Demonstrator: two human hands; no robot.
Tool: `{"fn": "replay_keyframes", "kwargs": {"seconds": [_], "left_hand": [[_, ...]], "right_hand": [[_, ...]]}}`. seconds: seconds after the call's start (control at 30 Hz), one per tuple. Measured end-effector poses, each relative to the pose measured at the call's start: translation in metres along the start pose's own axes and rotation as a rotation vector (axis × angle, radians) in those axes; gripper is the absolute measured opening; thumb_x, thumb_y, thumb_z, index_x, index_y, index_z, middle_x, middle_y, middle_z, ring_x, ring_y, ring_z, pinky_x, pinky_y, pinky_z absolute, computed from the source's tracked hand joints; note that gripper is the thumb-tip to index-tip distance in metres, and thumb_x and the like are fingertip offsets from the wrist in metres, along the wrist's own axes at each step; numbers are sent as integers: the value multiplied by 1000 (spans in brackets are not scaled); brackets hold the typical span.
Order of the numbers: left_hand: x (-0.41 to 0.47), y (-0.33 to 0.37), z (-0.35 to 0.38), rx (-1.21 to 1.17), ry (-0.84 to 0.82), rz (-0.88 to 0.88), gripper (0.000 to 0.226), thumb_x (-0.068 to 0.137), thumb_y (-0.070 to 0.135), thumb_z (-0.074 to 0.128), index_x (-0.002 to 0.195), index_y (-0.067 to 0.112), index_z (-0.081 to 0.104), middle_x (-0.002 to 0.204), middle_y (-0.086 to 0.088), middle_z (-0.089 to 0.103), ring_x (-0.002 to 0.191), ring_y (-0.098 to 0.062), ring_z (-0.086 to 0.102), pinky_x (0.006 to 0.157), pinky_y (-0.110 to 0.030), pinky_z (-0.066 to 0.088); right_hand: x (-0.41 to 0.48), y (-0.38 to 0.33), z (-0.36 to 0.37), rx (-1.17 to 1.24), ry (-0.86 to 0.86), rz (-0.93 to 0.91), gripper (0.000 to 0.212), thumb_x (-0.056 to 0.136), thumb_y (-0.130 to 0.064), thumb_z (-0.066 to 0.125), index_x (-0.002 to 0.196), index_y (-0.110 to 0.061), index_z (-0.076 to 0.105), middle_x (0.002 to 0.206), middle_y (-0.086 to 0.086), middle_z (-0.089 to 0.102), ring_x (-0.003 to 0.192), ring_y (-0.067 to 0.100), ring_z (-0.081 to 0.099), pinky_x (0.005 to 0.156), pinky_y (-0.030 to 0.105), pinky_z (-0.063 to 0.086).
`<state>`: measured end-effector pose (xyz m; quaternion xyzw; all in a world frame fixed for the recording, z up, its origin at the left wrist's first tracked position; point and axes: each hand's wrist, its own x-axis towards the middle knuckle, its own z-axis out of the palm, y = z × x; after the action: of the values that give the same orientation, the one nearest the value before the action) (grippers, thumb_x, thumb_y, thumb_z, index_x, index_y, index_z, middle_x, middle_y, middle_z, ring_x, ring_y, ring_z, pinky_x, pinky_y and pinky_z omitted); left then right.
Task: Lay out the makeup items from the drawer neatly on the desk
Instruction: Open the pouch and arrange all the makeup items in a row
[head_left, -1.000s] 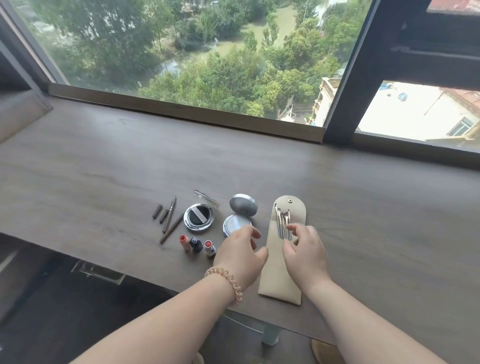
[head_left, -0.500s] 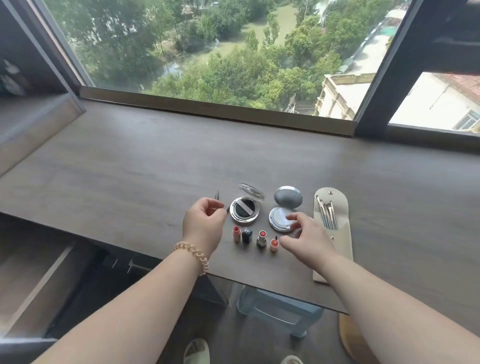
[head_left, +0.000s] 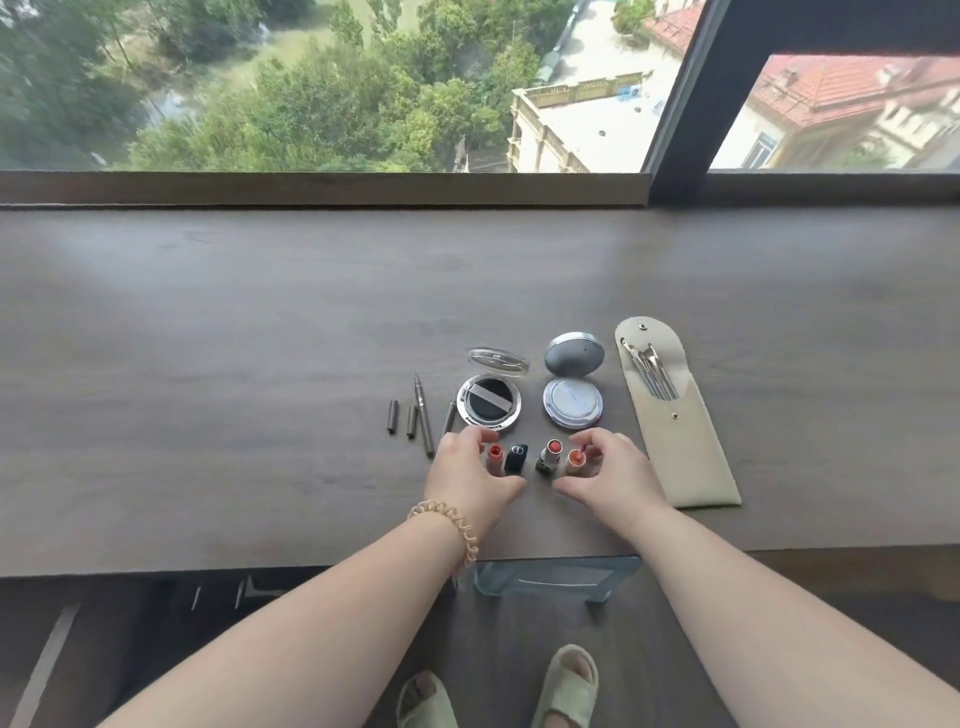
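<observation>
Four short lipsticks stand in a row near the desk's (head_left: 208, 364) front edge. My left hand (head_left: 467, 475) curls round the leftmost orange lipstick (head_left: 495, 457), next to a black one (head_left: 516, 457). My right hand (head_left: 610, 475) pinches the rightmost orange lipstick (head_left: 575, 460), beside a silver red-tipped one (head_left: 549, 456). Behind them lie an open black compact (head_left: 488, 404) and an open silver compact (head_left: 573, 402). A beige pouch (head_left: 685, 452) with metal tools lies to the right. Thin pencils (head_left: 423, 415) and caps (head_left: 392, 415) lie to the left.
A raised window sill (head_left: 311, 188) and glass close off the back of the desk. Under the front edge stands a clear blue stool (head_left: 556, 577). A dark open drawer (head_left: 208, 597) is at lower left. My slippered feet (head_left: 563, 686) show below.
My hands left the pouch and came to the lipstick row, which grew from three to four. The left hand moved from the pencils to the row's left end; my view tilted down.
</observation>
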<state>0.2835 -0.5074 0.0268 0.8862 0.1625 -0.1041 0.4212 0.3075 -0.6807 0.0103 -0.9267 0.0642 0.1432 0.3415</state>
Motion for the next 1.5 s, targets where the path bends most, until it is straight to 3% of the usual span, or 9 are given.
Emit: {"fn": "replay_keyframes", "kwargs": {"seconds": [0.17, 0.33, 0.53, 0.77, 0.97, 1.1, 1.27, 1.4, 1.5], "left_hand": [[8, -2, 14, 30, 34, 20, 44, 68, 26, 73, 109, 24, 59, 97, 7, 47, 88, -10, 56, 83, -21, 44], [11, -5, 20, 12, 72, 8, 33, 69, 24, 74, 100, 25, 62, 96, 5, 51, 91, -13, 60, 86, -26, 47], [13, -6, 28, -34, 87, -8, 29, 69, 23, 77, 95, 28, 65, 99, 3, 58, 88, -12, 63, 87, -29, 50], [13, -7, 34, -53, 117, -38, 24, 69, 26, 78, 91, 26, 68, 98, 2, 61, 87, -12, 64, 87, -30, 51], [11, -9, 36, -96, 167, -69, 22, 67, 26, 78, 87, 28, 68, 94, 2, 64, 87, -14, 64, 88, -32, 51], [11, -9, 31, -174, 205, -90, 18, 65, 27, 80, 79, 30, 68, 86, -2, 66, 75, -16, 63, 81, -33, 54], [11, -13, 0, -318, 313, -123, 19, 65, 23, 83, 73, 28, 67, 75, 4, 64, 63, -6, 57, 66, -24, 52], [13, -28, -35, -336, 417, -161, 19, 64, 26, 83, 73, 30, 67, 80, 1, 64, 63, -7, 56, 63, -24, 49], [14, -43, -60, -371, 445, -190, 18, 67, 21, 82, 68, 27, 65, 62, 11, 56, 54, -3, 51, 57, -20, 42]], "right_hand": [[6, 2, 3, 27, -18, -34, 49, 61, -23, 82, 105, -26, 62, 90, -6, 55, 84, 12, 62, 83, 29, 48], [10, 8, 1, 47, -43, -86, 43, 65, -16, 78, 104, -26, 64, 90, -7, 56, 84, 12, 62, 85, 29, 49], [9, 10, -1, 9, -78, -131, 37, 67, -18, 78, 101, -28, 65, 90, -9, 56, 69, 0, 52, 71, 19, 40], [9, 7, 2, -26, -72, -164, 39, 62, -29, 83, 97, -29, 66, 85, -13, 53, 82, 13, 56, 79, 29, 45], [11, 8, 4, -25, -49, -209, 23, 70, -28, 79, 90, -27, 68, 86, -6, 57, 84, 17, 58, 77, 31, 45], [11, 3, 6, -11, -23, -267, 19, 73, -29, 76, 91, -28, 68, 81, -9, 54, 76, 14, 56, 76, 33, 46], [15, -29, 14, 46, 16, -370, 20, 73, -28, 78, 90, -25, 69, 77, -6, 53, 75, 13, 52, 71, 27, 41], [13, -64, 33, 95, -9, -397, 19, 73, -31, 77, 90, -24, 69, 82, -4, 56, 77, 14, 54, 75, 29, 43], [12, -89, 53, 81, -14, -420, 19, 73, -32, 76, 89, -25, 69, 75, -10, 53, 76, 13, 53, 74, 31, 44]]}}
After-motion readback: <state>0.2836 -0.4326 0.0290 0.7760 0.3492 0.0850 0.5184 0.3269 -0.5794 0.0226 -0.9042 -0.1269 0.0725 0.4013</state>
